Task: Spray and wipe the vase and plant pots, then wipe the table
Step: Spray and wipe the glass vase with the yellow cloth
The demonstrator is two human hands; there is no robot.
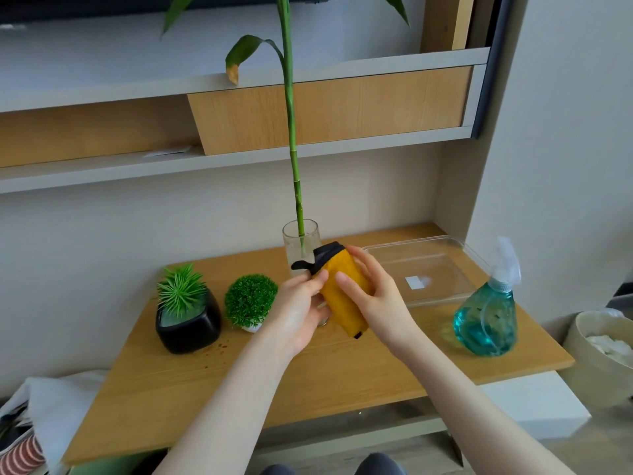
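A tall glass vase (pixel 297 241) with a long green bamboo stem (pixel 291 132) stands mid-table. In front of it I hold a folded yellow cloth with a black edge (pixel 342 289). My left hand (pixel 301 310) pinches its upper left part, and my right hand (pixel 373 289) curls round its right side. The cloth hides the lower vase. A black pot with a spiky green plant (pixel 188 323) and a small white pot with a round green bush (pixel 250 303) sit to the left. A teal spray bottle (pixel 486 320) stands at the right of the wooden table (pixel 205 389).
A clear plastic tray (pixel 428 269) lies behind the spray bottle. Shelves run along the wall above. A beige bin with white paper (pixel 603 344) stands at the right. Cloth items (pixel 30 423) lie at the lower left. Small reddish spots mark the table near the black pot.
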